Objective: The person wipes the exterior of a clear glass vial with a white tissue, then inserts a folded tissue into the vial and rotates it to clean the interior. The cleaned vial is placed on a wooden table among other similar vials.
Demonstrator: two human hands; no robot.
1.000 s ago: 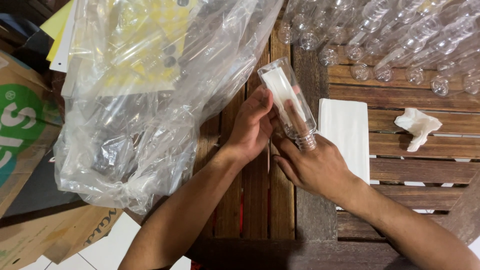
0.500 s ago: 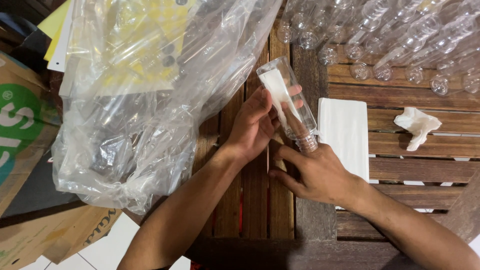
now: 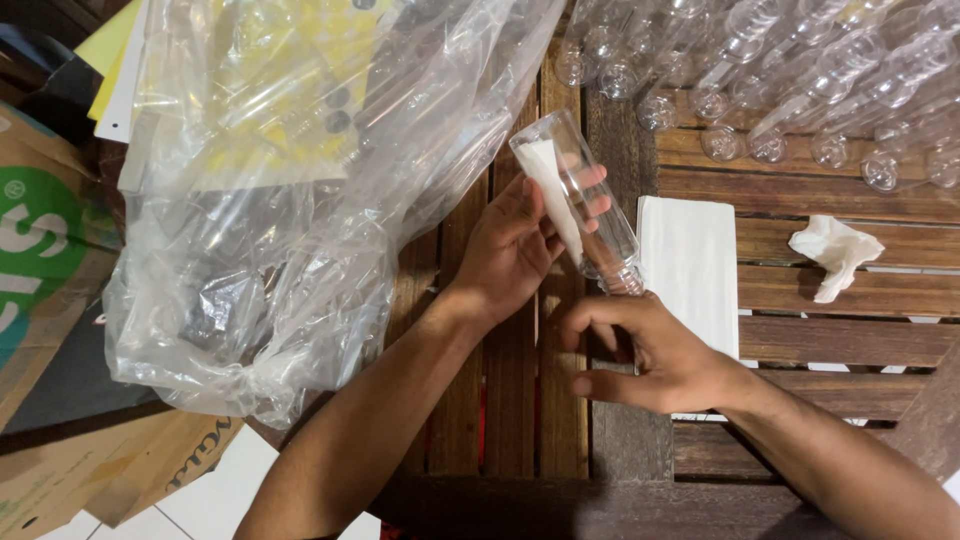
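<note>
My left hand (image 3: 515, 250) holds a clear plastic bottle (image 3: 580, 195) by its body, mouth pointing toward me, with a strip of white tissue inside along its length. Just below the bottle's threaded mouth is my right hand (image 3: 655, 350), fingers loosely curled and parted, holding nothing that I can see. Both hands are above a slatted wooden table (image 3: 800, 300). A flat stack of white tissue (image 3: 690, 255) lies on the table just right of the bottle.
A large clear plastic bag (image 3: 300, 170) with bottles inside fills the upper left. Several empty clear bottles (image 3: 800, 80) lie in rows at the back right. A crumpled tissue (image 3: 835, 255) sits at the right. Cardboard boxes (image 3: 40, 270) stand at the left.
My right hand has come off the bottle's mouth and dropped a little toward me. The left hand keeps its hold on the bottle.
</note>
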